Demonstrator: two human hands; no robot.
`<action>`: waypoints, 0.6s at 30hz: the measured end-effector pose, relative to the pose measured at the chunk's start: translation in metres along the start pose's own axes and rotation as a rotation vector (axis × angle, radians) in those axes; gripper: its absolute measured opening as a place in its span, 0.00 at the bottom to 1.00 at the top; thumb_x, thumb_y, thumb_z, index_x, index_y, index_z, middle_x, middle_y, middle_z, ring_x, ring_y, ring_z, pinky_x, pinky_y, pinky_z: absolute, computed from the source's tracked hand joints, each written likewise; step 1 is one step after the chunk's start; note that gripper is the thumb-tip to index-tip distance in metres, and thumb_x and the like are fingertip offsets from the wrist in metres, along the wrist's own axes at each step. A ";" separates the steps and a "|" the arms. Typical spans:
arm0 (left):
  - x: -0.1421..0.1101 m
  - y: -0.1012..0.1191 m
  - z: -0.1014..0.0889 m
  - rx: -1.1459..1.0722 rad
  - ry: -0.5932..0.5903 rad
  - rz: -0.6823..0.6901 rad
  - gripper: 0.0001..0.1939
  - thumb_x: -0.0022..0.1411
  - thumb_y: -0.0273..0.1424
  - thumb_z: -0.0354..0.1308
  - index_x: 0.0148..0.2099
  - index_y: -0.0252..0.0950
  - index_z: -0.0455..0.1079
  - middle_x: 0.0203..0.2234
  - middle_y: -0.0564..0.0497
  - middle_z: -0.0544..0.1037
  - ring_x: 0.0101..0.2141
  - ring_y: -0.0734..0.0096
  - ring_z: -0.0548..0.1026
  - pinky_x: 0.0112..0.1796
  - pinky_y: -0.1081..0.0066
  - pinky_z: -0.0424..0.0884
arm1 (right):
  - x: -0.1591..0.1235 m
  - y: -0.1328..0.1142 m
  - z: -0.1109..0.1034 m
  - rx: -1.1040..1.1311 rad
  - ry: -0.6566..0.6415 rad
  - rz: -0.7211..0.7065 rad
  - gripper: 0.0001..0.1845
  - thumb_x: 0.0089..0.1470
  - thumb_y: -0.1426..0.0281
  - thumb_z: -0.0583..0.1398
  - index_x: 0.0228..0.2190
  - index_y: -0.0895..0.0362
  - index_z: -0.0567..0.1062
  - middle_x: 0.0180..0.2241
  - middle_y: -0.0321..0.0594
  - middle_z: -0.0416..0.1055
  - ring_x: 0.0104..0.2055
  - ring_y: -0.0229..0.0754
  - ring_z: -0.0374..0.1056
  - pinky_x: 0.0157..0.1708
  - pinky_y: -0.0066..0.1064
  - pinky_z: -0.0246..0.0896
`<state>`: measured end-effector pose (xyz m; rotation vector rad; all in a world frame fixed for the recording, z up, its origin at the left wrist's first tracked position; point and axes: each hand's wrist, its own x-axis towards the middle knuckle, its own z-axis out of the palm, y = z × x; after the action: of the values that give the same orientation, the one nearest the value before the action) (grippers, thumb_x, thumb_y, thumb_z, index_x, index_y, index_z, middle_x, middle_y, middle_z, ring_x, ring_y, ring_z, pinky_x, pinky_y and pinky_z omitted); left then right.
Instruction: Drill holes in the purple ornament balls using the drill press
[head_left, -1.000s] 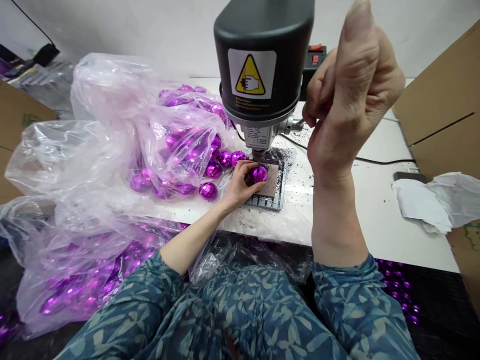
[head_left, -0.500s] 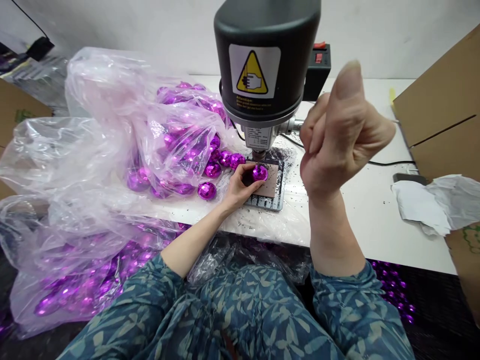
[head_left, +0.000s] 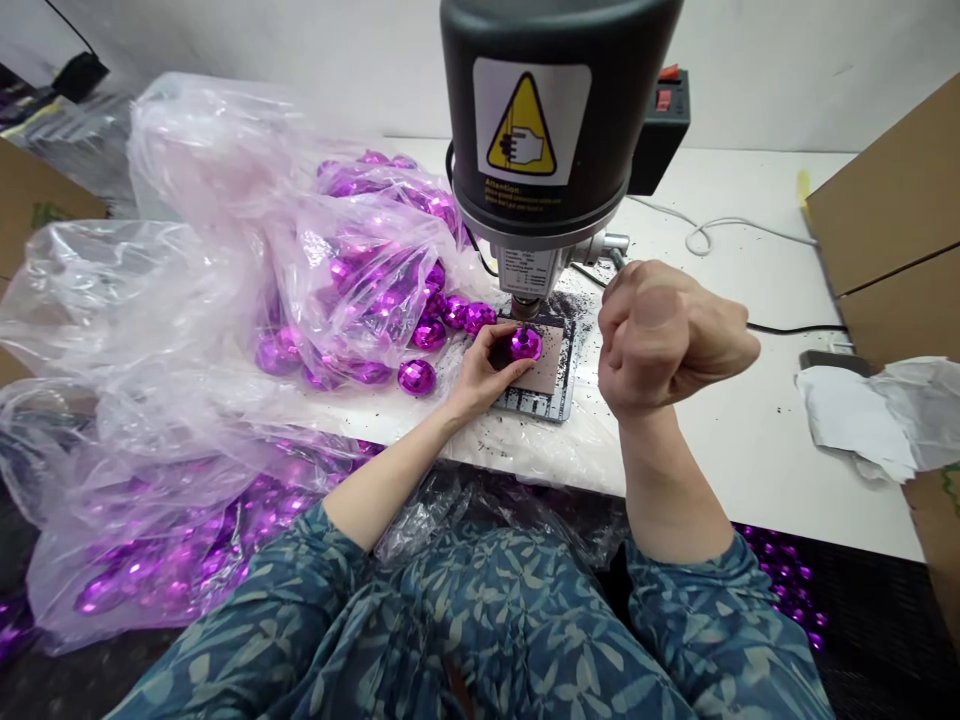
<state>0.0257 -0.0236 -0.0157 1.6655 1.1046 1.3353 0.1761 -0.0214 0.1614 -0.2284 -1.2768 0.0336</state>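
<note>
My left hand [head_left: 484,372] holds a shiny purple faceted ball [head_left: 527,345] between thumb and fingers. The ball rests on a flat brown board [head_left: 546,375] on the metal base [head_left: 561,402] of a small drill press [head_left: 555,120]. Right above the ball is the drill chuck [head_left: 525,306]; a dark spot shows on the ball's top. My right hand [head_left: 664,335] is a fist around the drill press lever [head_left: 617,259], of which only the near end shows beside the hub. Dark shavings lie scattered around the base.
Left of the press, several loose purple balls [head_left: 417,377] lie beside a clear plastic bag [head_left: 330,290] of more balls. Another filled bag [head_left: 172,560] hangs below the table edge. Cardboard boxes [head_left: 892,200] and crumpled white paper [head_left: 855,415] are on the right. A black switch box [head_left: 660,125] sits behind.
My right fist has come down and tilted forward. My left hand stays around the ball on the board. The whole view has shifted slightly.
</note>
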 end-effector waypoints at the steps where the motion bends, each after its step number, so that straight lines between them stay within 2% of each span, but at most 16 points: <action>1: 0.000 0.000 0.000 0.002 -0.001 -0.006 0.31 0.66 0.53 0.73 0.61 0.42 0.70 0.58 0.42 0.82 0.58 0.54 0.82 0.62 0.49 0.78 | -0.003 0.003 -0.003 0.007 -0.018 -0.041 0.31 0.69 0.66 0.59 0.17 0.54 0.51 0.12 0.28 0.47 0.12 0.33 0.42 0.16 0.37 0.36; 4: 0.000 0.001 0.000 0.023 0.001 -0.040 0.31 0.66 0.51 0.74 0.62 0.42 0.70 0.58 0.41 0.82 0.59 0.54 0.82 0.62 0.51 0.79 | -0.014 0.011 -0.011 0.028 -0.090 -0.156 0.28 0.67 0.71 0.58 0.19 0.53 0.51 0.12 0.26 0.50 0.12 0.32 0.44 0.14 0.36 0.40; 7: -0.001 -0.001 0.001 0.029 0.007 -0.040 0.31 0.66 0.50 0.74 0.62 0.41 0.70 0.58 0.41 0.82 0.59 0.55 0.82 0.61 0.53 0.79 | -0.017 0.011 -0.011 0.070 -0.104 -0.215 0.28 0.66 0.73 0.59 0.19 0.53 0.50 0.13 0.25 0.47 0.12 0.31 0.43 0.14 0.34 0.41; 9: -0.001 -0.003 0.002 0.017 0.013 -0.020 0.30 0.66 0.49 0.74 0.61 0.42 0.70 0.57 0.42 0.82 0.59 0.55 0.82 0.61 0.53 0.79 | -0.008 0.006 -0.005 0.068 -0.053 -0.163 0.30 0.67 0.73 0.59 0.18 0.54 0.50 0.13 0.26 0.46 0.12 0.30 0.44 0.14 0.35 0.39; 11: 0.000 -0.003 0.003 0.011 0.020 -0.009 0.29 0.66 0.48 0.74 0.61 0.42 0.70 0.57 0.42 0.82 0.59 0.55 0.82 0.61 0.51 0.79 | 0.009 0.001 0.005 0.025 0.016 -0.023 0.32 0.68 0.71 0.61 0.17 0.54 0.51 0.13 0.27 0.48 0.13 0.31 0.44 0.14 0.37 0.37; 13: 0.001 -0.001 0.003 0.029 0.035 -0.006 0.28 0.67 0.47 0.74 0.60 0.42 0.70 0.56 0.42 0.82 0.58 0.56 0.82 0.61 0.51 0.80 | 0.029 -0.003 0.017 0.000 0.091 0.109 0.34 0.68 0.63 0.65 0.16 0.53 0.54 0.13 0.28 0.50 0.14 0.31 0.44 0.17 0.38 0.40; 15: -0.002 0.007 0.001 0.099 0.069 0.012 0.27 0.67 0.45 0.74 0.59 0.41 0.70 0.55 0.42 0.82 0.56 0.56 0.83 0.59 0.52 0.81 | 0.047 -0.003 0.025 -0.003 0.115 0.215 0.36 0.67 0.51 0.63 0.15 0.52 0.55 0.15 0.30 0.51 0.15 0.31 0.46 0.20 0.37 0.44; 18: -0.024 0.026 -0.002 0.234 0.092 0.178 0.23 0.68 0.42 0.73 0.57 0.41 0.70 0.53 0.43 0.82 0.54 0.56 0.83 0.55 0.52 0.83 | 0.060 0.004 0.030 -0.010 0.096 0.233 0.40 0.61 0.35 0.56 0.16 0.52 0.53 0.15 0.30 0.47 0.16 0.31 0.46 0.21 0.36 0.39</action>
<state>0.0265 -0.0556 -0.0006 1.9264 1.2293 1.4516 0.1656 -0.0041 0.2255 -0.3828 -1.1496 0.2130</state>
